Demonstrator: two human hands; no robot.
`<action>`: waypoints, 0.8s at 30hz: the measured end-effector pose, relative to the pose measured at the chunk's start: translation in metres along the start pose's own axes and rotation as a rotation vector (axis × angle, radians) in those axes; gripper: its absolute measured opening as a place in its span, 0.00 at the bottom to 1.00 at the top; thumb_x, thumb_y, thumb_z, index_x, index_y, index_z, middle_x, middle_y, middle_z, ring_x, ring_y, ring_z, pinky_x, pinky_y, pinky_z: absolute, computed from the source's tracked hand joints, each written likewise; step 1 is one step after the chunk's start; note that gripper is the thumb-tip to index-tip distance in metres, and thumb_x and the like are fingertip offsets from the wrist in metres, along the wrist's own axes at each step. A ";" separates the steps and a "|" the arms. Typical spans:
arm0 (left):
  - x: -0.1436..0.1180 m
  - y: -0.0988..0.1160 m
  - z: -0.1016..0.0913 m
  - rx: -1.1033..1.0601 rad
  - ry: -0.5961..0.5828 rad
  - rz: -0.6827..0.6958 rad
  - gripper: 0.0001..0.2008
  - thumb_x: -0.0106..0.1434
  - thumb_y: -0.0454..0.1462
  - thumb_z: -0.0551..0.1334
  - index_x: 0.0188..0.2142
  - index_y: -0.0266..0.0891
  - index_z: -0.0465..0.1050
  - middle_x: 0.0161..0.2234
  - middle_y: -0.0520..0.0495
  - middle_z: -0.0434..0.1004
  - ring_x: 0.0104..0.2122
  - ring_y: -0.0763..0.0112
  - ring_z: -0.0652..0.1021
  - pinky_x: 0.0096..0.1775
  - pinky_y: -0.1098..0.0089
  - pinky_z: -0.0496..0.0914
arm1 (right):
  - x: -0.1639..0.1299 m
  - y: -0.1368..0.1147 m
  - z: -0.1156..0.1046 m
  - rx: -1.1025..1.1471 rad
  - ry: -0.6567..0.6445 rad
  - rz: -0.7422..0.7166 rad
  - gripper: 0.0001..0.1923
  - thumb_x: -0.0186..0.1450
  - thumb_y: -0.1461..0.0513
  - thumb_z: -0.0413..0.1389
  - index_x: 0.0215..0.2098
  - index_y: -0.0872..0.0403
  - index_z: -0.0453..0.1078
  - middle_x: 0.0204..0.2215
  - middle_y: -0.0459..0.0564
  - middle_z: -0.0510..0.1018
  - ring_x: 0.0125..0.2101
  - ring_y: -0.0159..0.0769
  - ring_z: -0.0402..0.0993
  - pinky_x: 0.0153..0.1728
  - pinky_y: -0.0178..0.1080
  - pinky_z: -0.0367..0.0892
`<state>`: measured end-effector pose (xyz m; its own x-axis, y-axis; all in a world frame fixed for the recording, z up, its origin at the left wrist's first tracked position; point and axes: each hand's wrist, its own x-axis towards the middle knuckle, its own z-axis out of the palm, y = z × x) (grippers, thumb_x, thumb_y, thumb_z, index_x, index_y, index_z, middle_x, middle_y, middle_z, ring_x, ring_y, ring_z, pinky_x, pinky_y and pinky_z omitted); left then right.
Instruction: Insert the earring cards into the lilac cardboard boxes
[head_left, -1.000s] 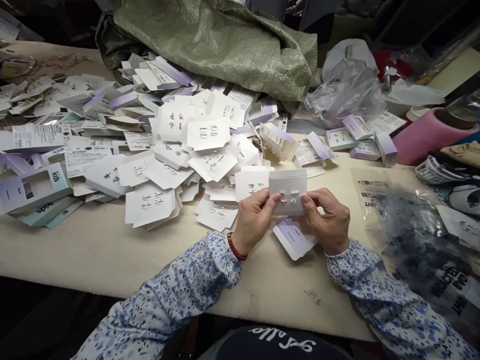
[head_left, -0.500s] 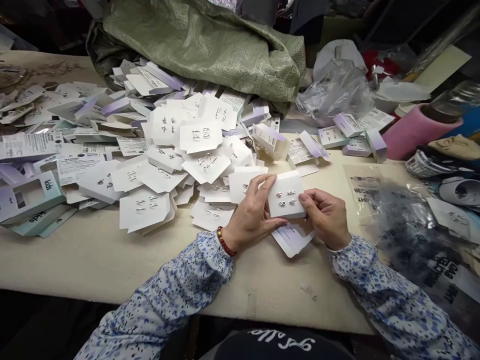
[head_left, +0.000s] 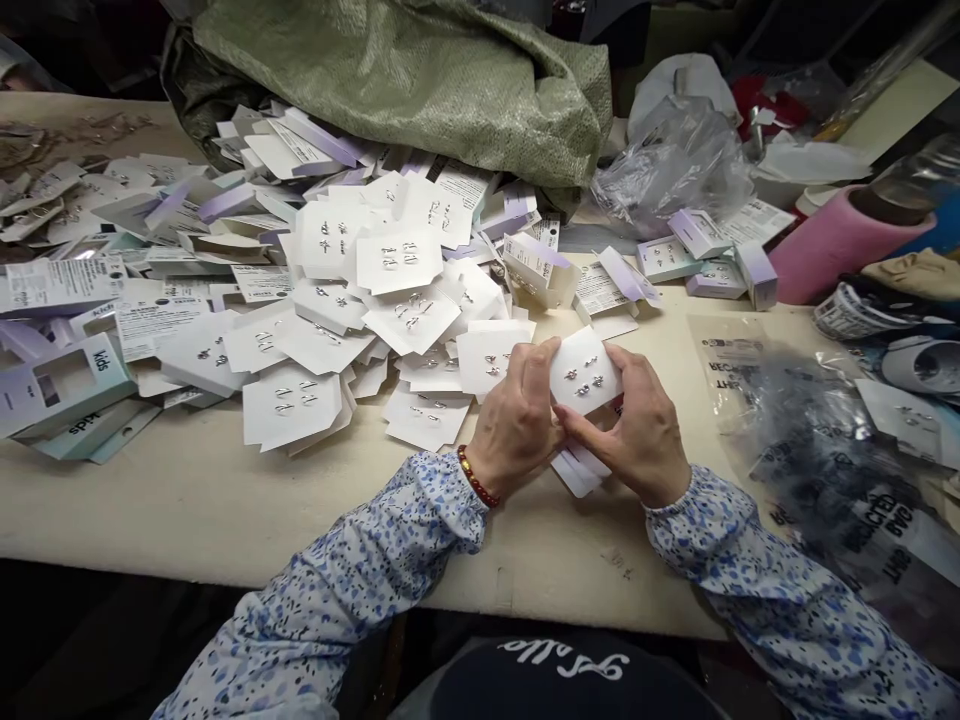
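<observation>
- The left hand and the right hand met over the front edge of the counter, both closed on one white earring card.
- The left grip pinched the card's left edge, thumb on top; the right grip held its right and lower edge, forefinger stretched beneath it.
- The card was tilted, lifted clear of the counter, with four small studs showing on its face.
- Just beneath the hands lay a lilac-striped card, partly hidden.
- A loose heap of white cards spread to the left, near the left hand.
- A green woven sack lay behind the heap.
- Printed clear bags lay to the right.
</observation>
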<state>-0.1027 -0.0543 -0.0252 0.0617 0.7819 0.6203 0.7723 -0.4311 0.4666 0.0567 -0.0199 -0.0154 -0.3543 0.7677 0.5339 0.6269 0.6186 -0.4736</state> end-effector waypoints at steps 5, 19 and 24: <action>0.000 0.006 0.002 0.030 -0.053 0.039 0.36 0.65 0.40 0.65 0.66 0.35 0.47 0.50 0.36 0.69 0.42 0.60 0.76 0.34 0.64 0.78 | 0.005 0.001 -0.004 -0.051 -0.042 -0.015 0.37 0.61 0.50 0.62 0.63 0.58 0.63 0.47 0.62 0.74 0.48 0.53 0.73 0.49 0.55 0.73; -0.009 -0.016 -0.020 -0.009 -0.401 0.399 0.13 0.70 0.32 0.57 0.53 0.36 0.71 0.50 0.38 0.79 0.46 0.62 0.79 0.45 0.62 0.77 | 0.021 0.046 -0.071 0.257 -0.160 0.196 0.32 0.56 0.50 0.68 0.55 0.53 0.74 0.49 0.56 0.80 0.47 0.49 0.78 0.47 0.52 0.76; 0.015 -0.013 -0.007 0.115 -0.132 0.339 0.10 0.74 0.35 0.53 0.42 0.35 0.72 0.34 0.45 0.80 0.29 0.71 0.78 0.29 0.72 0.70 | 0.016 0.032 -0.102 0.495 -0.148 0.190 0.26 0.59 0.52 0.68 0.54 0.48 0.76 0.54 0.54 0.79 0.56 0.50 0.75 0.58 0.53 0.72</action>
<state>-0.1166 -0.0403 -0.0179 0.4010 0.6584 0.6369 0.7596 -0.6276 0.1706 0.1417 -0.0050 0.0494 -0.3830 0.8667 0.3197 0.3008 0.4442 -0.8439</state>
